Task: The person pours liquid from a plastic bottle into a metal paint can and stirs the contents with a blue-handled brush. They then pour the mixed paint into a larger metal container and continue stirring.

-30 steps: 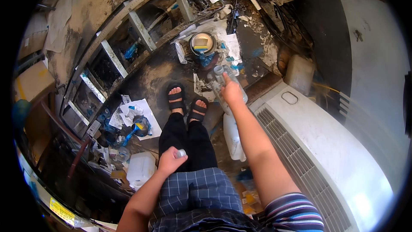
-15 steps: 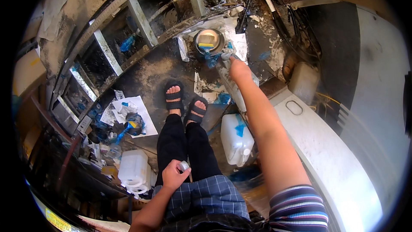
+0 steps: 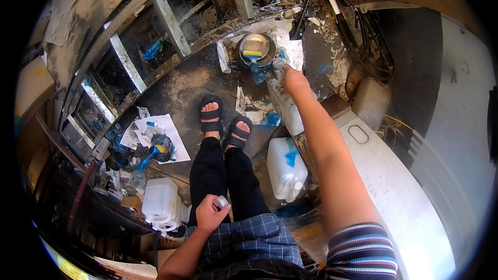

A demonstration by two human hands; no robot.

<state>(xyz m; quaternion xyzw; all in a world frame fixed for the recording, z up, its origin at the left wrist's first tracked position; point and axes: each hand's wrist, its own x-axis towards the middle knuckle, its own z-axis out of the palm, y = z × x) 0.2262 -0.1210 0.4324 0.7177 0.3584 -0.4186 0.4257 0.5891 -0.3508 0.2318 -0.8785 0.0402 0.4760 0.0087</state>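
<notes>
The right hand (image 3: 294,81) is closed on a translucent plastic bottle (image 3: 285,105) near its neck; the bottle slants away from the person, its body running down and left of that hand. Its fingertips are too hidden to show the exact grip. Just beyond the hand, the neck reaches the near edge of a round metal pan (image 3: 271,46); whether the two touch, I cannot tell. In the pan lies a flat brush (image 3: 252,54) with pale bristles and a yellow band, its blue-covered handle pointing back over the rim.

The left hand (image 3: 209,214), low before the person's lap, pinches a small whitish cap (image 3: 222,201) between thumb and fingers. Left of that hand stands a white plastic jerrycan (image 3: 160,198); to its right, and nearer the person than the right hand, is another white jerrycan (image 3: 284,172) with blue tape. Well beyond the left hand lies a metal ladder (image 3: 127,63).
</notes>
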